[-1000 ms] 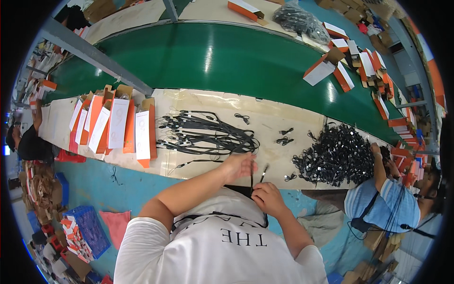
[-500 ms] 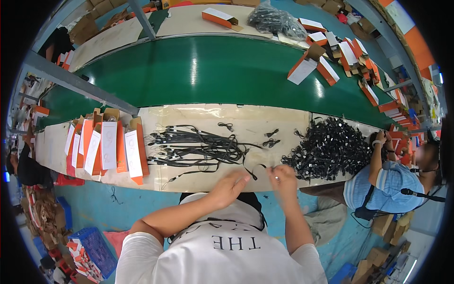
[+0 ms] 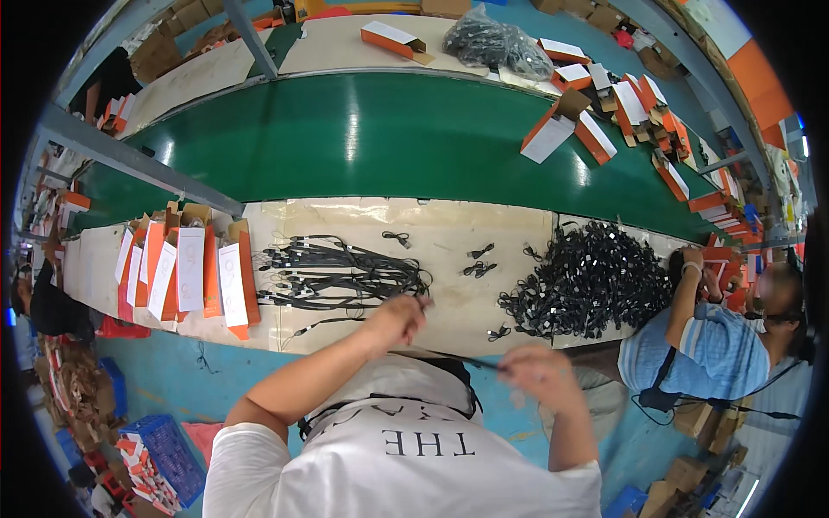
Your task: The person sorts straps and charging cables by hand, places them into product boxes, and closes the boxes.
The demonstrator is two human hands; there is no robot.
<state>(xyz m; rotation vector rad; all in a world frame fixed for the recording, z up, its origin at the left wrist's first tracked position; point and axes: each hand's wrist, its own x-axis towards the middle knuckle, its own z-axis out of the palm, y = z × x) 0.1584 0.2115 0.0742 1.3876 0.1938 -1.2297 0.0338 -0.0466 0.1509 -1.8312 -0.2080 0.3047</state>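
A black lanyard [image 3: 462,357] stretches from beside my left hand [image 3: 397,323] to my right hand [image 3: 544,375], over the table's front edge. My right hand, smeared a little by motion, grips its right end. My left hand's fingers are curled closed near the bundle's right end; what they hold is hidden. That bundle of black lanyards [image 3: 345,274] lies lengthwise on the table, metal clips toward the left. A large heap of coiled black cables [image 3: 596,281] sits on the right. A single coiled cable [image 3: 498,333] lies near the front edge, above my right hand.
Orange and white boxes [image 3: 190,269] stand at the left of the table [image 3: 466,315]. More coiled cables [image 3: 479,269] lie mid-table. Beyond runs a green conveyor belt [image 3: 397,129] with tipped boxes [image 3: 553,129] at right. A co-worker in blue [image 3: 717,345] sits right, beside the heap.
My right hand has moved toward me and off the table edge, drawing the lanyard along. My left hand has moved left and away from me, to the bundle. A coiled cable shows where my right hand was.
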